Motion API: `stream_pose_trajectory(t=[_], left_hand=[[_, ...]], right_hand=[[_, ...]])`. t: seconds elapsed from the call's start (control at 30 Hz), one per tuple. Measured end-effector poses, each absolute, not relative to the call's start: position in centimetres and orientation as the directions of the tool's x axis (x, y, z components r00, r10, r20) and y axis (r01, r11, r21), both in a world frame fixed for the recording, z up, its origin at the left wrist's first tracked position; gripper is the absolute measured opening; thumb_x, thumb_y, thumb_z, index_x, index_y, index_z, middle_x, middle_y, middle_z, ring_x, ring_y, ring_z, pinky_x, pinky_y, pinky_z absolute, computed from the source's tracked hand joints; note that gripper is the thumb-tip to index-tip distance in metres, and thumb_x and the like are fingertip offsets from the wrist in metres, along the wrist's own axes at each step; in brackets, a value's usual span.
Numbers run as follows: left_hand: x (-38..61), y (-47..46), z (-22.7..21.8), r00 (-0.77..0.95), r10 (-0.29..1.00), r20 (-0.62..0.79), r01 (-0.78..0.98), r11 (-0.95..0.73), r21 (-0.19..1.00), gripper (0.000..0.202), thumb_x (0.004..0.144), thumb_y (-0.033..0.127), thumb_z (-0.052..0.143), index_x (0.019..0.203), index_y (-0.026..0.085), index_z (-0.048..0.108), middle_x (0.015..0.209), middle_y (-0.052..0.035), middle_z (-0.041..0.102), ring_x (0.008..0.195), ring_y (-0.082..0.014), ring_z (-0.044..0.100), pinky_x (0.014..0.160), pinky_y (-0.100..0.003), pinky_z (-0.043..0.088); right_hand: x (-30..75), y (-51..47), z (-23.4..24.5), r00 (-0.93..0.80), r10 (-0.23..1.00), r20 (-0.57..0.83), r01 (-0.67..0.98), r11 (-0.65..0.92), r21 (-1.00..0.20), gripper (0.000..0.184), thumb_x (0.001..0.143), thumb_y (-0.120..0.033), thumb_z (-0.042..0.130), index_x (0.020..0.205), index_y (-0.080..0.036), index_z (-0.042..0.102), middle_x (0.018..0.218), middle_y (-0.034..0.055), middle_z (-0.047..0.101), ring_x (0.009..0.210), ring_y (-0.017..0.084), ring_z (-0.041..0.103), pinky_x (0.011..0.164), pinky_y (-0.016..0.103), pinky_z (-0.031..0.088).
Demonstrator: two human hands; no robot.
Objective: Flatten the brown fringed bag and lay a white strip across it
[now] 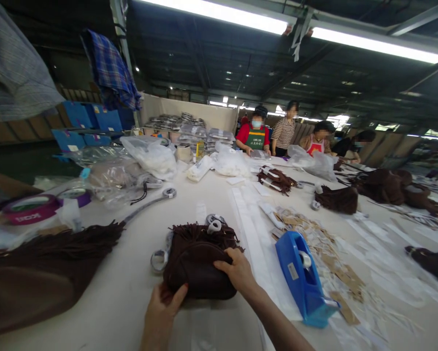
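A dark brown fringed handbag [200, 265] lies on the table in front of me, its smooth rounded side towards me and its fringe at the far edge. My left hand [163, 302] grips its lower left corner, thumb on top and fingers underneath. On the upper right side, my right hand [237, 268] pinches the bag, with the thumb and fingers closed on the leather. Wrapped metal rings [159, 261] stick out at the bag's left, and a white-wrapped piece [214, 225] rests on the fringe.
A blue tape dispenser [301, 278] stands to the right, beside paper scraps [332, 258]. Another brown bag [39, 278] and purple tape rolls [30, 208] are at left. Plastic bags [149, 156] lie farther back. Co-workers [255, 134] stand across the table [112, 302].
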State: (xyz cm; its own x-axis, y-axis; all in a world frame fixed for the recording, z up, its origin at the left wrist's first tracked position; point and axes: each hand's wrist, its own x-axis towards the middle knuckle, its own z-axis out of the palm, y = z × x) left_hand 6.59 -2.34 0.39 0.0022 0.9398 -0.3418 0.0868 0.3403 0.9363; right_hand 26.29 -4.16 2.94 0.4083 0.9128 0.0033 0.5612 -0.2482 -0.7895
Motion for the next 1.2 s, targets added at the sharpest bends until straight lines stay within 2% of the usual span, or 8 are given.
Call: stream_pose_trajectory(t=[0.13,0.33,0.57,0.7,0.87,0.93,1.03,1.2], left_hand=[[8.4,-2.0,0.7,0.060,0.921,-0.385,-0.123,0.390,0.912,0.036,0.071,0.032,0.060,0.102,0.017,0.051,0.108,-0.0098,0.062,0.098,-0.0217,0.059,0.076,-0.030,0.052],[10.3,-0.2,1.9,0.005,0.886,-0.464,-0.304,0.444,0.843,0.041,0.066,0.023,0.067,0.105,0.018,0.055,0.105,-0.0087,0.065,0.085,-0.0211,0.063,0.062,-0.029,0.054],[11.6,0.7,0.5,-0.142,0.859,-0.492,-0.413,0.400,0.818,0.034,0.058,0.019,0.074,0.089,0.013,0.060,0.094,-0.0104,0.068,0.080,-0.0205,0.064,0.071,-0.031,0.055],[10.8,0.5,-0.8,-0.118,0.821,-0.558,-0.380,0.482,0.790,0.030,0.056,0.023,0.075,0.079,0.010,0.060,0.076,-0.0107,0.069,0.071,-0.0229,0.065,0.064,-0.034,0.056],[10.2,-0.5,-0.7,-0.015,0.827,-0.563,-0.335,0.526,0.782,0.028,0.066,0.026,0.063,0.091,0.013,0.058,0.074,-0.0086,0.069,0.069,-0.0218,0.065,0.064,-0.035,0.055],[9.8,-0.8,-0.4,0.021,0.841,-0.540,-0.264,0.526,0.809,0.031,0.066,0.031,0.062,0.091,0.013,0.057,0.074,-0.0089,0.069,0.070,-0.0231,0.065,0.063,-0.036,0.054],[8.5,-0.8,0.1,0.016,0.880,-0.474,-0.090,0.473,0.876,0.040,0.061,0.041,0.062,0.090,0.015,0.057,0.079,-0.0100,0.068,0.073,-0.0273,0.064,0.066,-0.042,0.053],[6.5,0.9,1.0,-0.170,0.957,-0.237,0.250,0.275,0.928,0.056,0.054,0.060,0.056,0.091,0.018,0.048,0.091,-0.0110,0.061,0.090,-0.0307,0.058,0.085,-0.046,0.043]], right_hand=[[26.9,-3.6,2.3,0.397,0.918,0.018,0.546,-0.221,-0.808,0.013,0.070,-0.032,0.061,0.067,-0.020,0.057,0.067,-0.0018,0.055,0.068,0.016,0.051,0.060,0.026,0.036],[27.5,-2.0,2.2,0.419,0.901,0.116,0.561,-0.156,-0.813,0.012,0.071,-0.032,0.059,0.071,-0.020,0.060,0.065,-0.0024,0.059,0.064,0.016,0.052,0.057,0.025,0.036],[26.6,-0.5,2.3,0.443,0.842,0.307,0.669,-0.083,-0.738,0.005,0.071,-0.024,0.059,0.075,-0.021,0.060,0.081,0.0030,0.060,0.076,0.019,0.053,0.067,0.029,0.040],[25.9,-0.4,1.8,0.390,0.831,0.397,0.746,-0.032,-0.665,0.002,0.073,-0.021,0.059,0.072,-0.020,0.058,0.083,0.0046,0.056,0.080,0.020,0.053,0.071,0.030,0.040],[25.9,-0.7,1.1,0.327,0.819,0.472,0.804,0.022,-0.595,0.006,0.076,-0.022,0.058,0.071,-0.020,0.056,0.080,0.0045,0.054,0.078,0.020,0.053,0.070,0.030,0.041],[26.0,-1.0,0.8,0.311,0.813,0.492,0.813,0.040,-0.581,0.006,0.078,-0.022,0.057,0.072,-0.019,0.056,0.079,0.0045,0.054,0.076,0.019,0.053,0.070,0.030,0.041],[25.9,-1.5,0.5,0.288,0.806,0.517,0.820,0.071,-0.568,0.008,0.080,-0.023,0.055,0.072,-0.019,0.055,0.078,0.0042,0.053,0.074,0.018,0.052,0.068,0.029,0.041],[25.3,-1.8,0.4,0.267,0.801,0.536,0.809,0.116,-0.576,0.010,0.080,-0.025,0.054,0.072,-0.019,0.055,0.076,0.0037,0.052,0.073,0.018,0.052,0.067,0.028,0.041]])
